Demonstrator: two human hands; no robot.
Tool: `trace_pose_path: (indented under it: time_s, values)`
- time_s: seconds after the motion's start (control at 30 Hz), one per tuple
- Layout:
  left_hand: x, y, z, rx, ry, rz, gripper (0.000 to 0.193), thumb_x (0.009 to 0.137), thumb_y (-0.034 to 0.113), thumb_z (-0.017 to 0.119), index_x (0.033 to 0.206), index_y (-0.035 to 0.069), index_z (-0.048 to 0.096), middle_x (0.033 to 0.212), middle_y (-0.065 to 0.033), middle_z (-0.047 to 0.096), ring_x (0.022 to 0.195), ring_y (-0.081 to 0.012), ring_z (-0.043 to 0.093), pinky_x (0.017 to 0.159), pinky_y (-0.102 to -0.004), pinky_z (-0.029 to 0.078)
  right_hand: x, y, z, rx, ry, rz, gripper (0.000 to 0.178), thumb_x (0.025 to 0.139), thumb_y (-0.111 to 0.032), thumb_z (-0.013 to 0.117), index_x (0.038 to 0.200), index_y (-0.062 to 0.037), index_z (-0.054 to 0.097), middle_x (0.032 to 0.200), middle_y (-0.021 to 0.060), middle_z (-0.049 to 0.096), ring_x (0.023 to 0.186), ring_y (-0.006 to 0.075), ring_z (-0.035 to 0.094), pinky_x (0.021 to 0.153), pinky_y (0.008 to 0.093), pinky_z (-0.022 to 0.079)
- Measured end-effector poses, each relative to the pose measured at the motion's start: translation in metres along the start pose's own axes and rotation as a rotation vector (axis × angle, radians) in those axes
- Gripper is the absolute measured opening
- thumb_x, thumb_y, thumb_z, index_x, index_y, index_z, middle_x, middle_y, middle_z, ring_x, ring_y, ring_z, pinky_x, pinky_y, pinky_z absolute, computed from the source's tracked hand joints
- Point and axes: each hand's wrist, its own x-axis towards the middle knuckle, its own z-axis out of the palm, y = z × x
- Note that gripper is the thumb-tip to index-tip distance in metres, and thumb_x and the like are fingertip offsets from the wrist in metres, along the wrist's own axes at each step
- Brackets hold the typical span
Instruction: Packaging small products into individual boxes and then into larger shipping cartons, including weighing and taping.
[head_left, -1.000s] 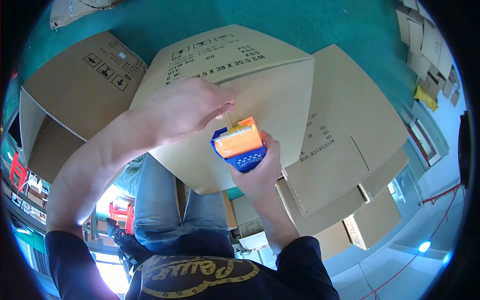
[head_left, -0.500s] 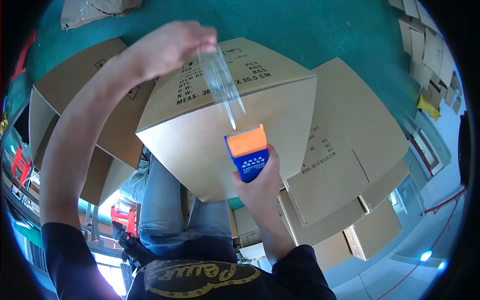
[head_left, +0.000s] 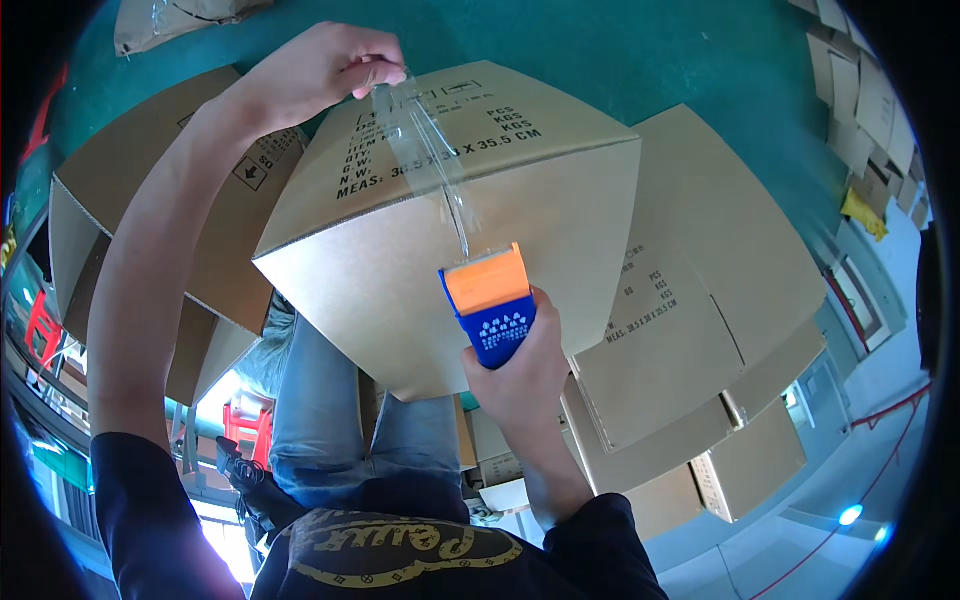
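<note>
In front of me stands a large brown cardboard box (head_left: pixel 540 210) with black print on its upper face. My left hand (head_left: pixel 345 65) pinches the free end of a strip of clear packing tape (head_left: pixel 415 140) near the box's far side. From there the strip runs back over the print to a blue and orange tape dispenser (head_left: pixel 490 300). My right hand (head_left: pixel 525 370) is wrapped around the dispenser's blue body, close to the box's near face. Part of the strip looks folded along its length. Whether the tape touches the cardboard, I cannot tell.
An open cardboard box (head_left: pixel 130 180) stands at the left. More cartons (head_left: pixel 700 300) lean and lie at the right. Flattened cardboard (head_left: pixel 860 110) is piled far right beside a yellow bag (head_left: pixel 865 215). A red stool (head_left: pixel 245 430) shows beside my legs. The floor (head_left: pixel 570 50) is green.
My left hand has shifted slightly left and away from me, drawing the tape end along. The dispenser in my right hand has moved a little left. The box appears slightly shifted in view.
</note>
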Motion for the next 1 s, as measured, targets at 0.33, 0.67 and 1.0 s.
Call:
trace_pose_path:
  time_s: [0.33,0.67,1.0]
  values:
    - [-0.015,-0.097,0.065,0.43,-0.068,-0.278,0.03,0.094,0.006,0.048,0.122,0.006,0.057,0.124,-0.0186,0.056,0.115,-0.0335,0.053,0.099,-0.0411,0.042,0.017,-0.023,-0.001,-0.081,-0.13,0.08,0.072,0.064,-0.015,0.075,0.127,-0.0048,0.042,0.107,0.0154,0.057,0.085,0.0361,0.066,0.07,0.0471,0.053]
    - [0.019,0.021,0.087,-0.195,-0.236,-0.358,0.077,0.096,0.07,0.023,0.152,0.018,0.032,0.161,-0.0115,0.02,0.148,-0.0314,0.017,0.12,-0.0467,0.016,0.02,-0.023,-0.001,-0.119,-0.044,0.007,0.071,0.063,-0.017,0.077,0.125,-0.0067,0.043,0.102,0.0142,0.059,0.082,0.0353,0.066,0.066,0.0463,0.054]
    - [0.021,0.048,0.059,-0.365,0.035,-0.362,0.072,0.098,0.065,0.029,0.151,0.018,0.035,0.158,-0.0136,0.028,0.147,-0.028,0.023,0.119,-0.04,0.019,0.012,-0.01,0.002,-0.071,-0.007,-0.029,0.071,0.063,-0.019,0.08,0.124,-0.0072,0.043,0.101,0.0142,0.059,0.081,0.0358,0.066,0.065,0.0464,0.055]
